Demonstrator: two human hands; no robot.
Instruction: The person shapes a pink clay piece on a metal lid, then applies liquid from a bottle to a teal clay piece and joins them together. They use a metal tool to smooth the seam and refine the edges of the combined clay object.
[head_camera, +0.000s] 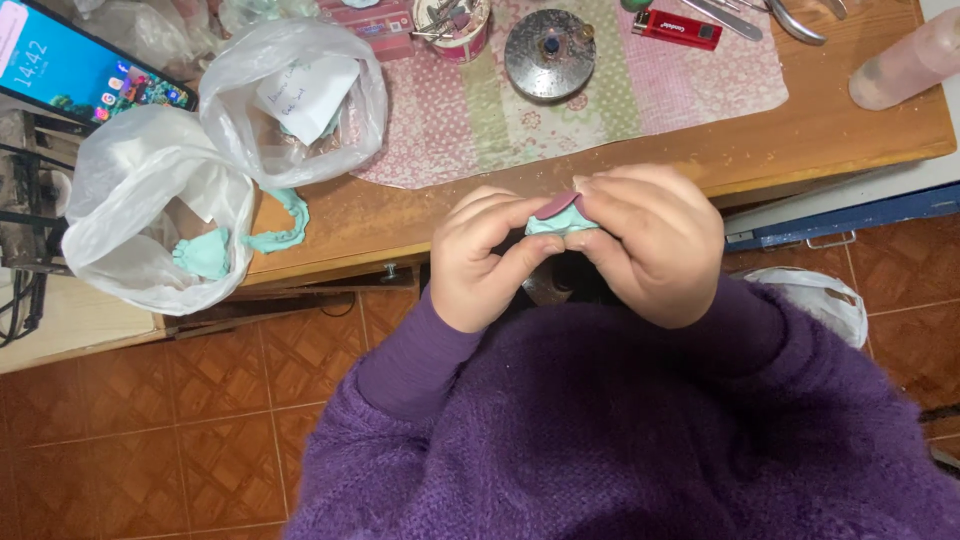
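Observation:
Both my hands meet in front of the wooden table's near edge and pinch one small object between them. It is a pale mint-green moulded lump with a flat pink piece on top. My left hand grips its left side with thumb and fingers curled. My right hand covers the right side, with its thumb pressed on the pink part. Purple knitted sleeves cover both arms. Most of the lump is hidden by my fingers.
Two translucent plastic bags sit at the left, one holding mint-green moulded pieces, the other a paper note. A patterned cloth bears a round metal burner, a red lighter, a tool cup and metal instruments. A phone lies far left, a pink bottle right.

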